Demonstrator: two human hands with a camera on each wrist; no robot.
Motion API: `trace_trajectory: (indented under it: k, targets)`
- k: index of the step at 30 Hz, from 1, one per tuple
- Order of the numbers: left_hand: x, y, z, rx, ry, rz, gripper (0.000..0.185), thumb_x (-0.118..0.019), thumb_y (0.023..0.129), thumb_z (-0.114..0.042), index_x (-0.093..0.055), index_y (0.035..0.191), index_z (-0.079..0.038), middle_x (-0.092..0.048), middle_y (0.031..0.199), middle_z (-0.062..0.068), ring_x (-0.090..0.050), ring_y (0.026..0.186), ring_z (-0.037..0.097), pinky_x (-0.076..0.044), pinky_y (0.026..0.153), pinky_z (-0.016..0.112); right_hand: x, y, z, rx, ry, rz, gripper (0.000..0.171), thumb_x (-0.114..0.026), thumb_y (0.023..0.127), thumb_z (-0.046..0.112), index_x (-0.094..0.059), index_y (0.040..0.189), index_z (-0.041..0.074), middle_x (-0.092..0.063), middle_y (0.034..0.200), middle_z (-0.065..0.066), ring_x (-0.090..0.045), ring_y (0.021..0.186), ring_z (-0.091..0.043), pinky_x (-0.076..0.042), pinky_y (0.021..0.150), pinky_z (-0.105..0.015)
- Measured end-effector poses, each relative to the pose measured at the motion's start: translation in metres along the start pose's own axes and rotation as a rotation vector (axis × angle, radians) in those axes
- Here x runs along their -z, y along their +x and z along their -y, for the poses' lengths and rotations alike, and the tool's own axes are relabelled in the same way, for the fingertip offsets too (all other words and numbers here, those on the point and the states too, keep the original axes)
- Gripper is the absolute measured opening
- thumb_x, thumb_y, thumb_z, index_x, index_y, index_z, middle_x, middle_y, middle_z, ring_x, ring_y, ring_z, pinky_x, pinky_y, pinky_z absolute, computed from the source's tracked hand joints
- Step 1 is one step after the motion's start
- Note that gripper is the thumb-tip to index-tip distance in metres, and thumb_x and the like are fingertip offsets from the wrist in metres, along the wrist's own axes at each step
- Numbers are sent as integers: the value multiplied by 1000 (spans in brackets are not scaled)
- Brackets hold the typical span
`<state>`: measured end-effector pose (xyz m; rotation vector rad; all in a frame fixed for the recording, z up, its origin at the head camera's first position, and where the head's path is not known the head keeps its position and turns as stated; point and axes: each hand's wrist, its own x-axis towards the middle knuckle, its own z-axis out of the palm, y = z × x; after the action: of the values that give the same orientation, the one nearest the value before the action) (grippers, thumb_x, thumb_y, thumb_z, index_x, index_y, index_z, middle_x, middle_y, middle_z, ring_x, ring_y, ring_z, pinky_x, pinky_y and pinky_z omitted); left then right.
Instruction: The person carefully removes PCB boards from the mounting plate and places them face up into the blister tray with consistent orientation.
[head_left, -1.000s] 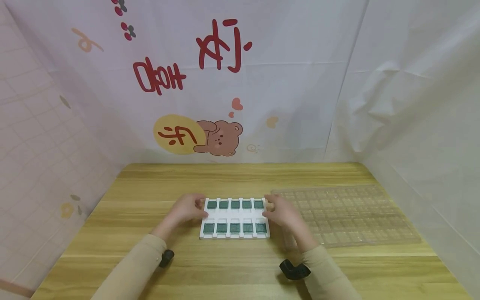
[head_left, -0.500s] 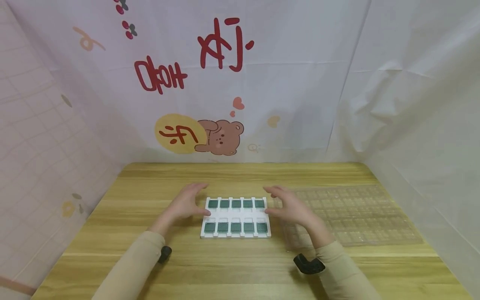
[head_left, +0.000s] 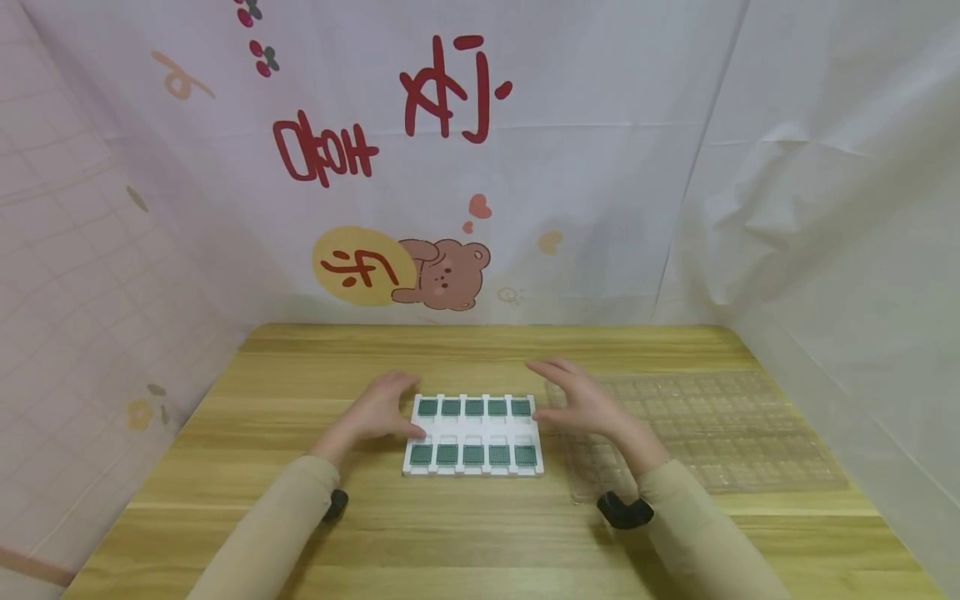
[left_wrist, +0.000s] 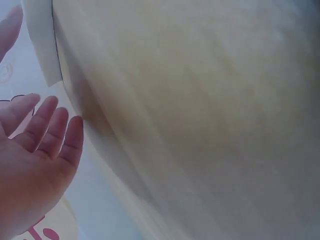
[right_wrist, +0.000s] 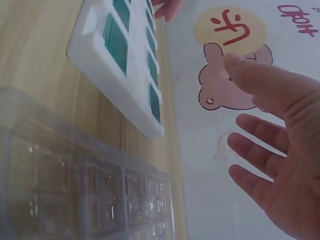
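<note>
A white tray [head_left: 474, 430] lies flat on the table, with two rows of slots. Thin green square pieces [head_left: 473, 455] stand stacked in them; their exact kind cannot be told. At the tray's left side is my left hand [head_left: 382, 408], fingers spread, thumb tip over the tray's edge; whether it touches cannot be told. My right hand [head_left: 588, 402] hovers by the right side, thumb near the edge and fingers extended. In the right wrist view, the right hand [right_wrist: 285, 135] holds nothing. The left wrist view has the left hand [left_wrist: 40, 155] with relaxed fingers.
A clear plastic compartment tray [head_left: 697, 429] lies on the wooden table [head_left: 465, 533] to the right, partly behind my right forearm. A printed white cloth [head_left: 585, 167] hangs behind the table and along both sides.
Both hands have let go of the white tray's sides. Their fingers have spread and lifted, and the right hand has drawn rightward. The tray stays about where it was.
</note>
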<state>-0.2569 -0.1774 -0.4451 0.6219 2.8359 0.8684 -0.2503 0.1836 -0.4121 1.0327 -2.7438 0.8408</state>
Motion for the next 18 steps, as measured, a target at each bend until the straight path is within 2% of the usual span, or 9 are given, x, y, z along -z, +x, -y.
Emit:
trace_trajectory:
  k: [3, 7, 18]
  targets:
    - [0, 1, 0, 21, 1, 20, 94, -93, 66, -32, -49, 140, 7, -49, 141, 23, -41, 133, 41, -32, 113, 53, 1, 3, 0, -14, -23, 25, 76, -85, 79, 22, -49, 145, 5, -50, 141, -19, -48, 128, -38, -43, 103, -55]
    - [-1, 3, -2, 17, 22, 30, 90, -94, 65, -31, -52, 136, 8, -53, 135, 23, -47, 127, 39, -37, 110, 51, 1, 6, 0, -28, -57, 48, 76, -84, 80, 23, -49, 145, 5, -51, 141, -18, -47, 128, -38, -42, 104, -54]
    - [-2, 6, -9, 27, 30, 59, 84, -95, 63, -25, -57, 130, 8, -56, 129, 21, -49, 122, 36, -39, 108, 49, 0, 16, -2, -43, -84, 97, 76, -84, 80, 22, -49, 144, 2, -50, 141, -20, -47, 129, -39, -40, 107, -53]
